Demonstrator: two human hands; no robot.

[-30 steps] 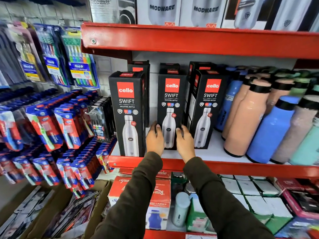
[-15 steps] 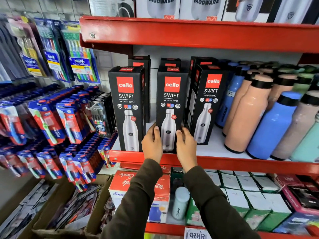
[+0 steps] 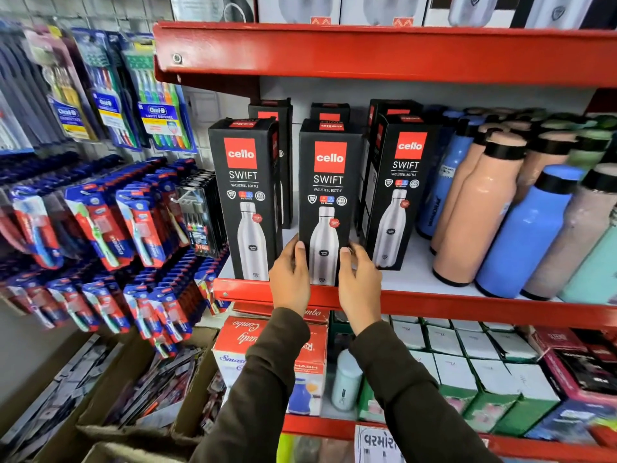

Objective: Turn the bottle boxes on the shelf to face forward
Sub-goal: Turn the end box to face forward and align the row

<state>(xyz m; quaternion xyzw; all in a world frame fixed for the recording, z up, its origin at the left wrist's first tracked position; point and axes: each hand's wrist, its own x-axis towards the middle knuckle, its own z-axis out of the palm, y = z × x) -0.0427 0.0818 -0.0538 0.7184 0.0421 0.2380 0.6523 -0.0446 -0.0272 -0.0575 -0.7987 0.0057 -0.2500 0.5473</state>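
i count three front boxes on the shelf (image 3: 434,304): the left box (image 3: 245,195) and the middle box (image 3: 329,198) show their faces squarely, while the right box (image 3: 399,192) sits turned a little, its side panel showing, so i judge that one is left; the back row i can't read. my left hand (image 3: 290,279) and right hand (image 3: 359,284) reach up from below and clasp the middle box's lower edges, fingers curled round its sides, at the shelf's front lip
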